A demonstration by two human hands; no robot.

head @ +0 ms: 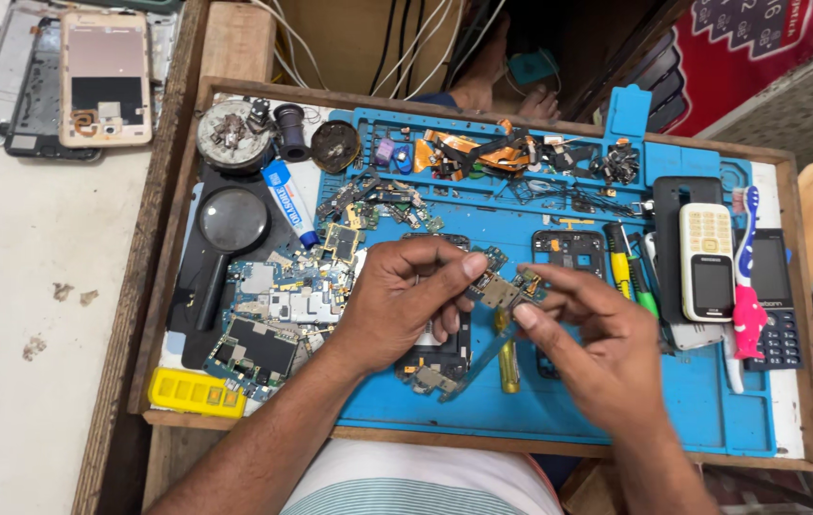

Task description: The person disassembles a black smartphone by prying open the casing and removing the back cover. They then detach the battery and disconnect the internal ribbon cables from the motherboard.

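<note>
Head view: both hands meet over the blue mat (pixel 616 401) on the desk (pixel 25 286). Left hand (pixel 397 300) pinches a small circuit board (pixel 502 286) between thumb and fingers (pixel 471 265), held above the mat's middle. Right hand (pixel 607 353) pinches the board's other end, thumb and forefinger pressed on it. Below lies a yellow-handled screwdriver (pixel 508 358). Left of the hands: a pile of boards (pixel 278 305), magnifier (pixel 230 224), glue tube (pixel 290 200). Right: white keypad phone (pixel 707 259), pink toothbrush (pixel 748 305).
</note>
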